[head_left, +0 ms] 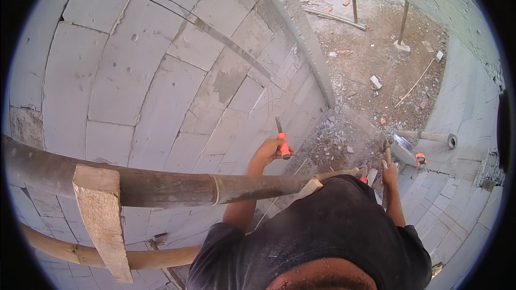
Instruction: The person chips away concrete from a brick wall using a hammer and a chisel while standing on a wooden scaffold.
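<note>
My left hand [267,153] is raised beside the block wall on the left, its fingers closed around a chisel [284,145] with a red-orange handle. The chisel's narrow metal blade points up and away from me, and its tip stands apart from the wall. On the right, lower over the rubble, my right hand [391,174] is wrapped around the wooden handle of a hammer [388,153]. The dark hammer head is up at the far end. The two tools are well apart.
A thick bamboo pole [172,186] crosses at the left, with a wooden piece [102,209] against it and a lower pole [150,258]. A tool with an orange handle [421,159] lies at right near a grey pipe [430,136]. Rubble [344,134] covers the ground ahead.
</note>
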`<move>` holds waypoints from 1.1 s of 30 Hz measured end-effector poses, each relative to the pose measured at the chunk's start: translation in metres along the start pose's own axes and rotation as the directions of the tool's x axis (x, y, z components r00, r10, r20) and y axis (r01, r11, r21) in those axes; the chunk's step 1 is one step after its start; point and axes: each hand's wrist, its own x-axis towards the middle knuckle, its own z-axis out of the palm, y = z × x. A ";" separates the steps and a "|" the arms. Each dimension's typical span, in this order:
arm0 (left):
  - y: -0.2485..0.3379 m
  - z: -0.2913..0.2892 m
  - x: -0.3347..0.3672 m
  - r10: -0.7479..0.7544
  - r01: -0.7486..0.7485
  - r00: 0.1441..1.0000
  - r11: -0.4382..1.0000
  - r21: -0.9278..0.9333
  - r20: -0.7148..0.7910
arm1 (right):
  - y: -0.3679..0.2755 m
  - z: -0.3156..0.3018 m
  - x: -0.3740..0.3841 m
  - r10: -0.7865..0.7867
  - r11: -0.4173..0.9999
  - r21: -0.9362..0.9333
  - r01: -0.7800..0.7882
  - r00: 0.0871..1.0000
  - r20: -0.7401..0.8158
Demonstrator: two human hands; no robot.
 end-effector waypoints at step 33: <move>-0.017 0.072 -0.013 0.198 -0.196 0.968 0.980 -0.029 0.153 | -0.322 0.007 -0.080 -0.787 0.614 0.184 0.768 0.579 0.213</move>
